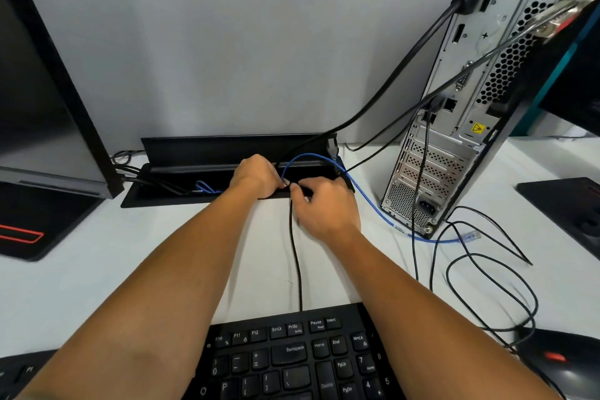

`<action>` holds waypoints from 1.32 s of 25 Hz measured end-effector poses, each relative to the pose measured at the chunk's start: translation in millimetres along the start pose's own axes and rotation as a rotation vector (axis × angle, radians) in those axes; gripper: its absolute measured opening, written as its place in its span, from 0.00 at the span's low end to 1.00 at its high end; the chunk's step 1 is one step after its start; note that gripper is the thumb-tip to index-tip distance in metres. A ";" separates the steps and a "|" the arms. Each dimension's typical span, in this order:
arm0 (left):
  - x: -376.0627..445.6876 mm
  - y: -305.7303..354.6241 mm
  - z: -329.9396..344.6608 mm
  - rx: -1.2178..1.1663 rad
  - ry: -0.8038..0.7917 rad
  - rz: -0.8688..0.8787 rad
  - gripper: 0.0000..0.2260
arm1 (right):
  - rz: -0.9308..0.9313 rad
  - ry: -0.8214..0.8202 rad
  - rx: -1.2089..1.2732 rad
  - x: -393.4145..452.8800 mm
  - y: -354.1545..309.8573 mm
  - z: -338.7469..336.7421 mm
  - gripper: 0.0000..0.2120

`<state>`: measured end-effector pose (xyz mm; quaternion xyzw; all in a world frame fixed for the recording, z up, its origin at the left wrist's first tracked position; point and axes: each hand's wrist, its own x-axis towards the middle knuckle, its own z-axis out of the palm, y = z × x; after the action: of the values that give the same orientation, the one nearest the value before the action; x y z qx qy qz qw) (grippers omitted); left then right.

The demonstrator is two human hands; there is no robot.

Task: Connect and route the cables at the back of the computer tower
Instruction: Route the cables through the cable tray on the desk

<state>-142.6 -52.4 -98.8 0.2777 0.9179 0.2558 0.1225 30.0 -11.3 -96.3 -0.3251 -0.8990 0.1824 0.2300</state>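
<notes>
Even, soft light fills the room, bright enough overall, and seems to fall from above. The white bench shows only faint shadows under the forearms. A pale sheen sits on the dark monitor at left. The wide lens bows straight edges, leaning the computer tower inward. The right hand is smeared with blur; the mouse is soft.

Left hand: at open cable tray, 12 o'clock of keyboard, fingers curled.
Right hand: pinching black cable.
Tower: 2 o'clock; blue cable loose.
</notes>
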 end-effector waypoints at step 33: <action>-93.9 12.8 -0.5 -0.072 0.210 0.331 0.09 | -0.139 -0.008 -0.063 -6.4 -9.4 -5.4 0.16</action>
<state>-60.5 -97.2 -83.7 0.3920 0.8577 0.3327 -0.0078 32.5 -21.4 -89.2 -0.2684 -0.9256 0.1387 0.2281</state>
